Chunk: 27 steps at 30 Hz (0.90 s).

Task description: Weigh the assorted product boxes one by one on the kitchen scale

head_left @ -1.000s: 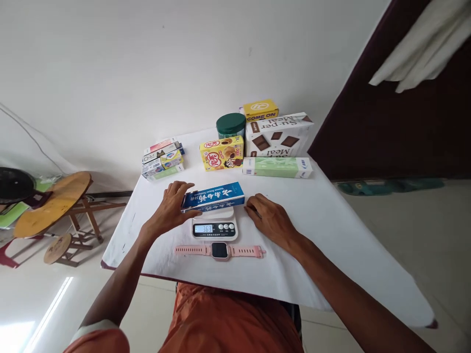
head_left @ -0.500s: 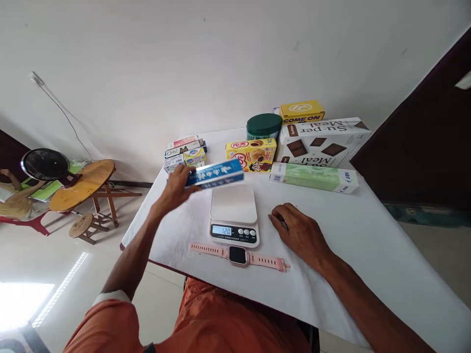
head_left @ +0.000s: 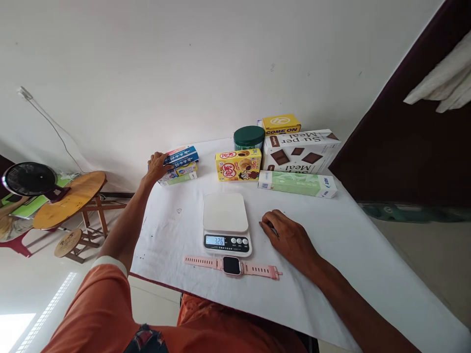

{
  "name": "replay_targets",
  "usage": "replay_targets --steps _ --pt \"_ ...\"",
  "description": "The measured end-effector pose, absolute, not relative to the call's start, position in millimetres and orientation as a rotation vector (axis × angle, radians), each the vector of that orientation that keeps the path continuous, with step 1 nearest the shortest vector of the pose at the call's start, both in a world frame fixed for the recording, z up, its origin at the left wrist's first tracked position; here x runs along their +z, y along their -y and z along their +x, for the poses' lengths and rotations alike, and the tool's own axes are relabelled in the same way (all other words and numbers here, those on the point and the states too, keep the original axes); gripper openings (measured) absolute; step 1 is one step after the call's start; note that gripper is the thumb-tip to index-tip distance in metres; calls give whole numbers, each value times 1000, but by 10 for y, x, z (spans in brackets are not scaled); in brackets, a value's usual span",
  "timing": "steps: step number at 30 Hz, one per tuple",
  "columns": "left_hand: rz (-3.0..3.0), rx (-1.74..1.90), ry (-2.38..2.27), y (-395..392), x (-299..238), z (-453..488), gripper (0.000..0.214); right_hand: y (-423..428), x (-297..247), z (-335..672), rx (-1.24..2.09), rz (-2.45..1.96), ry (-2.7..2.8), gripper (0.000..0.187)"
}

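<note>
My left hand grips the left end of a blue-and-white toothpaste box, which sits on top of a stack of small boxes at the table's back left. My right hand rests on the cloth right of the scale, its fingers curled. A small dark thing shows at its fingertips, too little to name. Between my hands stands a white digital kitchen scale with a bare platform; its display seems to read 326. In front of it lies a pink-strapped smartwatch, stretched out flat.
Behind the scale stand a yellow snack box, a green-lidded tub, a white Super Meal box, a yellow COME ON box and a long green box. A fan stands on a wooden table at left, near a person.
My left hand has carried the toothpaste box from above the scale, back and left onto the stack. The scale's display went from about 120 to 326. My right hand stays on the cloth.
</note>
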<state>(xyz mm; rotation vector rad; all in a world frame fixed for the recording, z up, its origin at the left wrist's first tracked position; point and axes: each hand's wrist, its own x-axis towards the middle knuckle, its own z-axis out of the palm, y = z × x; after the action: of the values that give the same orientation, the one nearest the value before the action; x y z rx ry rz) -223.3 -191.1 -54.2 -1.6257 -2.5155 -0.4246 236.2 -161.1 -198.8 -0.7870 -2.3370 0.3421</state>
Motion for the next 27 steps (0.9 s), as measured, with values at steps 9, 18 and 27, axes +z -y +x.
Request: replay_targets --steps 9,18,27 --pt "-2134 -618 1890 1669 -431 -879 56 1636 -1917 2319 342 -928 2400 18" --pt "-2641 -150 1672 847 -951 705 53 1638 -1839 2276 298 -998 2476 17" --pt "-2569 -123 1787 510 -1202 855 51 1657 -1742 2272 337 -1066 2559 17"
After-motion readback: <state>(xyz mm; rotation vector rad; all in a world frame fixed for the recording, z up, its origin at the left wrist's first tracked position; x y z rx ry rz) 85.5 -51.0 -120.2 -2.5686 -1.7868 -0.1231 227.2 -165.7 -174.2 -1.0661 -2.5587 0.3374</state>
